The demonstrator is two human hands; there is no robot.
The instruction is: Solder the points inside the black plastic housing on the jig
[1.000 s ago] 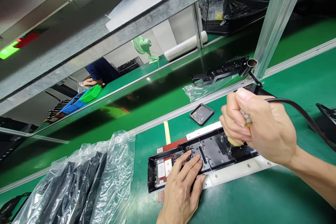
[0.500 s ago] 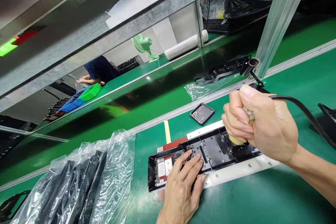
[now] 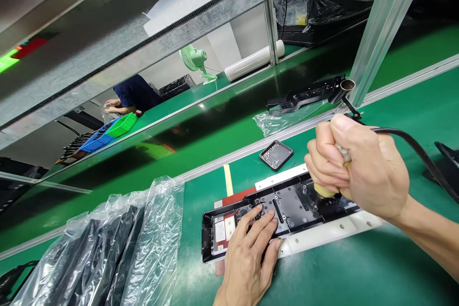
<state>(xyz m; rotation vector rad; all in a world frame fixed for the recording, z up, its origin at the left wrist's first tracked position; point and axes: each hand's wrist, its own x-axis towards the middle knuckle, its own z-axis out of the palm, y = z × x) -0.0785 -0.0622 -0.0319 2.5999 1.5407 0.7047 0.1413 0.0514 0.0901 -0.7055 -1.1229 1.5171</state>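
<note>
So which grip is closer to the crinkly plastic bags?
Left. The left grip rests on the black casing, to the right of the plastic bags. The right grip, farther right, holds a yellow tool over the casing.

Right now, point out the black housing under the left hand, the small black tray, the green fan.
Black housing (image 3: 291,206): head view, on its inner floor.
Small black tray (image 3: 281,154): head view, bare inside bottom.
Green fan (image 3: 197,59): head view, motor casing.
</note>
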